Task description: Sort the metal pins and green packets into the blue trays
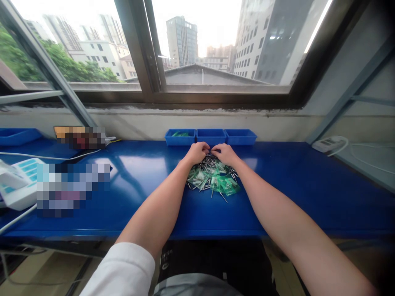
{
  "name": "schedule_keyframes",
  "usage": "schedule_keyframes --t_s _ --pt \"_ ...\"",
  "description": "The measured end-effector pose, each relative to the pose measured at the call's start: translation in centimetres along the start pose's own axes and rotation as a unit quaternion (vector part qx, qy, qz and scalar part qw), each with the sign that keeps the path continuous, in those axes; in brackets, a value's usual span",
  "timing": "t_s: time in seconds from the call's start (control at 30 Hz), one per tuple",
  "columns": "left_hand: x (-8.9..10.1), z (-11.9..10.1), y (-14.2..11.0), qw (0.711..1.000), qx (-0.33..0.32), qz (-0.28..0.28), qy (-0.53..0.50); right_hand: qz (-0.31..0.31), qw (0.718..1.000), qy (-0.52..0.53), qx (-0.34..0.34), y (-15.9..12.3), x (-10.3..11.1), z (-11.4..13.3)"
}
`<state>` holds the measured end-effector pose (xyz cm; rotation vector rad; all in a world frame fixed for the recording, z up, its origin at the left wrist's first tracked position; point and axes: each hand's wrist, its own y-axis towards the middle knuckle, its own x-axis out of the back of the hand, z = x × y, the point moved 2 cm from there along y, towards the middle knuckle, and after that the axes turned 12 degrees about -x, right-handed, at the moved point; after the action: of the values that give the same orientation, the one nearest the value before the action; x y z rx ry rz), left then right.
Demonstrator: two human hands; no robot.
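Observation:
A heap of small metal pins (204,164) lies on the blue table, mixed with small green-tinted plastic bags (227,186). At the heap's far edge, my left hand (197,153) has its fingers curled together. My right hand (226,154) is close beside it, thumb and fingers also drawn in. The fingertips of both nearly meet over the pins. Whatever they pinch, if anything, is too small to make out. A few loose pins (224,198) stick out at the near side of the heap.
Behind my hands stand three blue bins: a left bin (180,142) with green bags inside, a middle bin (211,142) and a right bin (242,142). A white device (23,193) and blurred items are on the left. A white power strip (328,144) lies far right.

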<state>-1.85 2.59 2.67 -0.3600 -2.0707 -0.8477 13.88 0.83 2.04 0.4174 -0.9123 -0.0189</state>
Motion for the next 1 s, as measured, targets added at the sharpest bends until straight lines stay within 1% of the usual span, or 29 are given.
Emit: schedule_keyframes --t_s 0.1,0.27,0.4,0.53,0.63,0.73,0.87,0.93,1.0 --pt "0.2 -0.2 0.0 0.999 -0.018 -0.024 -0.036 -0.001 1.000 0.024 -0.007 -0.1 0.2 0.1" --pt "0.6 -0.4 -0.2 0.995 -0.013 -0.061 -0.080 -0.025 0.997 0.060 -0.034 0.1 0.3 -0.2" --pt "0.7 -0.5 -0.3 0.996 -0.015 -0.058 -0.067 -0.044 0.991 0.105 -0.063 0.2 0.4 -0.4" --pt "0.8 -0.5 -0.2 0.996 -0.008 -0.064 -0.054 -0.036 0.975 0.210 -0.069 0.3 0.4 -0.4" --pt "0.8 -0.4 -0.2 0.996 -0.009 -0.064 -0.056 -0.031 0.961 0.265 -0.073 0.3 0.6 -0.4" --pt "0.8 -0.5 -0.2 0.996 -0.015 -0.067 -0.057 -0.022 0.954 0.287 -0.086 0.2 0.7 -0.4" --pt "0.8 -0.5 -0.2 0.996 -0.010 -0.064 -0.053 -0.013 0.948 0.295 -0.123 0.1 0.9 -0.4" --pt "0.8 -0.4 -0.2 0.996 -0.003 -0.079 -0.044 -0.033 0.943 0.299 -0.142 0.3 1.1 -0.7" --pt "1.0 -0.2 -0.3 0.994 0.007 -0.103 -0.030 -0.070 0.936 0.305 -0.162 0.7 1.2 -1.5"
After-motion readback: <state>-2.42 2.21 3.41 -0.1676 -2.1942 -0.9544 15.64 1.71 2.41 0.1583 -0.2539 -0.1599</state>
